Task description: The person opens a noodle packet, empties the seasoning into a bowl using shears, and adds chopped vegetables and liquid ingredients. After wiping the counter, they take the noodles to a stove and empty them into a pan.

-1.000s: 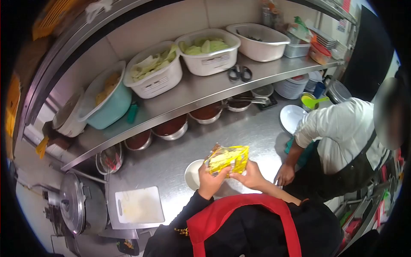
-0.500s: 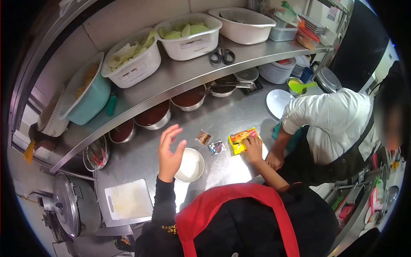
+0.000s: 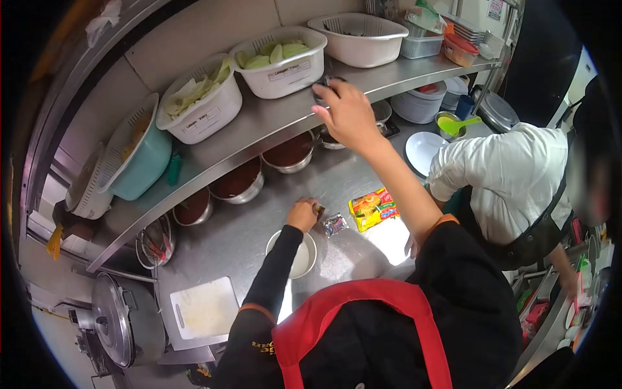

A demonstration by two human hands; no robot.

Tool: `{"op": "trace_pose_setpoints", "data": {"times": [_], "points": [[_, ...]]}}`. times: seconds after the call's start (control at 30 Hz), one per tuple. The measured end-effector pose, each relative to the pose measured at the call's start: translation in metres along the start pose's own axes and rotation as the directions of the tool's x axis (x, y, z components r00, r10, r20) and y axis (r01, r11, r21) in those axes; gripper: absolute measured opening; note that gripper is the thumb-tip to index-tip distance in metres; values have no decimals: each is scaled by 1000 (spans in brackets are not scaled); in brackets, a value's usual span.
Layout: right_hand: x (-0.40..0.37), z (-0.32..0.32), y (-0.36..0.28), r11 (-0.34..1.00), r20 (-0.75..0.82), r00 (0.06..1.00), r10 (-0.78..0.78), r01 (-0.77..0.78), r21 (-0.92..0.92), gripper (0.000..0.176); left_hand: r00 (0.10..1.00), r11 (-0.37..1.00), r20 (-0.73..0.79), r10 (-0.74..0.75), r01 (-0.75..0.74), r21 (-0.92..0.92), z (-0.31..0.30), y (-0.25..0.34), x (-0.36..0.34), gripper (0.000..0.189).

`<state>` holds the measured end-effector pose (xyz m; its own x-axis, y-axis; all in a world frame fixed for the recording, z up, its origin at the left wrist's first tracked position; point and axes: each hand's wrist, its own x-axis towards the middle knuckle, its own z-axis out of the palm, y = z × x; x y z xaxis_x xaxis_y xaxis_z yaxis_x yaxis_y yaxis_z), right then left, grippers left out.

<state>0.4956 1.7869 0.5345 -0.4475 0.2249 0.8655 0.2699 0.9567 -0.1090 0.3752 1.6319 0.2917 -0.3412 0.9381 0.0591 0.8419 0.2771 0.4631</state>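
Observation:
My right hand [image 3: 353, 120] is up at the metal shelf, its fingers closed around the dark handles of a pair of scissors [image 3: 319, 96]; the blades are hidden. Down on the counter, my left hand [image 3: 303, 215] pinches a small brown sachet [image 3: 319, 211], mostly covered by the fingers. Beside it lies a silvery sachet [image 3: 335, 225]. Further right is a yellow and red instant noodle packet [image 3: 374, 209], lying flat. A white bowl [image 3: 311, 249] sits under my left forearm, partly covered by the sleeve.
White baskets [image 3: 278, 72] of cut vegetables line the shelf [image 3: 259, 120]. Steel bowls of red sauce [image 3: 236, 188] stand beneath it. A white cutting board [image 3: 206, 308] lies at left, near a large lidded pot [image 3: 123, 321]. At right, a co-worker in white [image 3: 499, 168] stands by a white plate [image 3: 424, 150].
My right hand has left the noodle packet and risen to the scissors on the shelf. My left hand has moved down and right from above the bowl onto the brown sachet.

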Motion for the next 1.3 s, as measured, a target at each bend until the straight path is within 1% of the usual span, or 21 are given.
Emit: {"op": "trace_pose_setpoints", "data": {"times": [0.03,0.07,0.13,0.2,0.27,0.37,0.47,0.53,0.57,0.63,0.67,0.73,0.77,0.8,0.83,0.87,0.97,1.03,1.1,1.23,1.3], "points": [[1,10,5,998,38,999,4,-2,-62,30,999,996,14,-46,45,75,5,-2,11,36],[5,12,6,997,-44,999,-9,5,-80,22,998,992,42,-51,46,119,9,-8,17,42],[9,6,13,994,-44,994,97,-99,-37,19,992,980,103,-75,54,191,16,-16,19,54],[7,-3,24,989,-67,988,141,-143,-22,19,958,980,233,-169,138,143,18,-25,26,63],[10,-20,30,979,36,980,198,-199,40,17,924,971,298,-238,222,86,17,-36,29,69],[17,-41,40,959,173,948,267,-279,46,26,957,978,210,-201,208,-9,19,-49,28,60],[21,-54,41,945,341,884,319,-324,-43,36,912,928,372,-174,279,-249,10,-55,28,37],[20,-58,40,924,481,793,374,-363,-120,40,894,781,416,-168,377,-497,2,-49,20,22],[16,-58,40,919,473,791,389,-371,-135,41,886,680,434,-161,418,-602,-6,-44,16,15],[0,-58,41,910,453,790,412,-381,-163,45,928,583,358,-106,350,-734,-17,-37,4,10],[-11,-60,42,906,420,808,413,-411,-100,46,947,527,311,-85,307,-792,-26,-30,-4,9],[-42,-67,45,890,354,838,415,-455,35,49,968,298,240,-78,252,-920,-50,-12,-28,8],[-59,-72,43,832,416,811,412,-521,192,52,976,176,201,-81,213,-961,-63,-2,-41,8],[-79,-74,41,743,480,783,396,-580,334,54,980,170,178,-89,191,-967,-73,5,-52,8],[-106,-66,41,580,514,779,359,-618,531,54,983,163,155,-96,169,-972,-80,12,-63,7],[-115,-69,19,381,658,648,383,-760,527,60,986,156,134,-102,148,-977,-87,20,-72,7],[-158,-52,-25,64,731,655,191,-751,657,67,991,108,64,-120,77,-991,-101,51,-91,5],[-157,-52,-58,-36,771,595,228,-786,617,61,994,93,20,-109,31,-995,-97,61,-98,7],[-157,-46,-77,39,708,616,346,-763,645,54,992,97,-45,-114,-34,-995,-97,78,-104,9],[-132,-60,-85,197,686,632,361,-771,606,40,989,36,-79,-124,-75,-997,-95,90,-116,14],[-130,-63,-88,271,705,635,315,-772,575,33,989,151,-88,-115,-70,-986,-94,97,-118,21]]}}
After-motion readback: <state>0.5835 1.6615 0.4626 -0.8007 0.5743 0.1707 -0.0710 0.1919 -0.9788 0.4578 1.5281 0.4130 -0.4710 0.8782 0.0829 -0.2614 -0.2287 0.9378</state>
